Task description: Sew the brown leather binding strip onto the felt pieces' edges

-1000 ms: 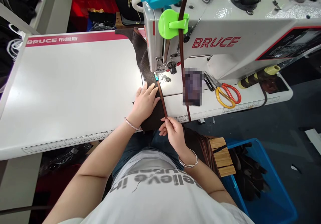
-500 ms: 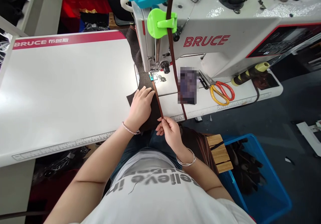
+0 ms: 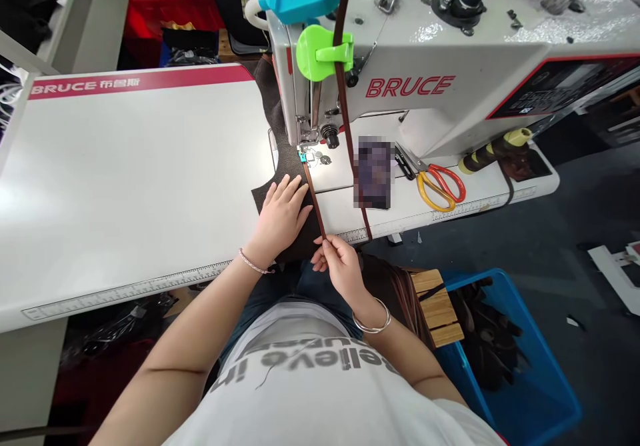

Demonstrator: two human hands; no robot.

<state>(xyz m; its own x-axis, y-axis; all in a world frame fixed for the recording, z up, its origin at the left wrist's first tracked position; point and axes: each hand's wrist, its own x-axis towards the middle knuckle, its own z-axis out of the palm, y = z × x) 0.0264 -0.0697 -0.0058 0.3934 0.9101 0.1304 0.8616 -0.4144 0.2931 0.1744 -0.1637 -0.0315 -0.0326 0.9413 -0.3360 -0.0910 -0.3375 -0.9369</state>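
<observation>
My left hand [image 3: 284, 214] lies flat, fingers stretched, on a dark brown piece of fabric [image 3: 291, 165]. The fabric runs under the head of the sewing machine [image 3: 295, 109] and hangs over the table's front edge. My right hand [image 3: 340, 259] pinches a narrow reddish-brown strip [image 3: 316, 206] between thumb and fingers near that edge. From there the strip runs up along the fabric's right side to a small turquoise presser foot [image 3: 302, 156]. Around the needle the details are too small to make out.
Yellow-and-red-handled scissors [image 3: 440, 189], a blurred-out dark item [image 3: 374, 173] and a thread cone [image 3: 495, 151] lie right of the needle. Another brown strip [image 3: 345, 109] hangs before the machine. A blue bin [image 3: 540, 366] with dark pieces stands low right, beside a wooden stool [image 3: 437, 306].
My left thumb has spread away from the fingers, which still rest on the fabric. My right hand keeps its pinch on the strip, almost unmoved. The camera view has shifted slightly.
</observation>
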